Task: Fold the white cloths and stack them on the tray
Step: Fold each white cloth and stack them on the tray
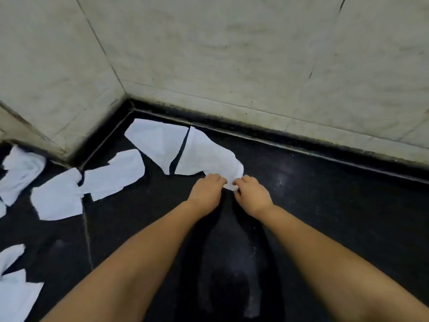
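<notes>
A white cloth (206, 156) lies on the black counter (325, 205) in front of me. My left hand (206, 189) and my right hand (251, 194) both pinch its near corner, fingers closed on the fabric. Another white cloth (157, 142) lies flat just to its left, near the corner of the wall. Two more flat cloths (116, 175) (58, 196) lie further left. No tray is in view.
A crumpled white cloth (21, 173) sits at the far left, and more white cloths (14, 291) lie at the lower left edge. Pale tiled walls (232, 54) meet at a corner behind the counter.
</notes>
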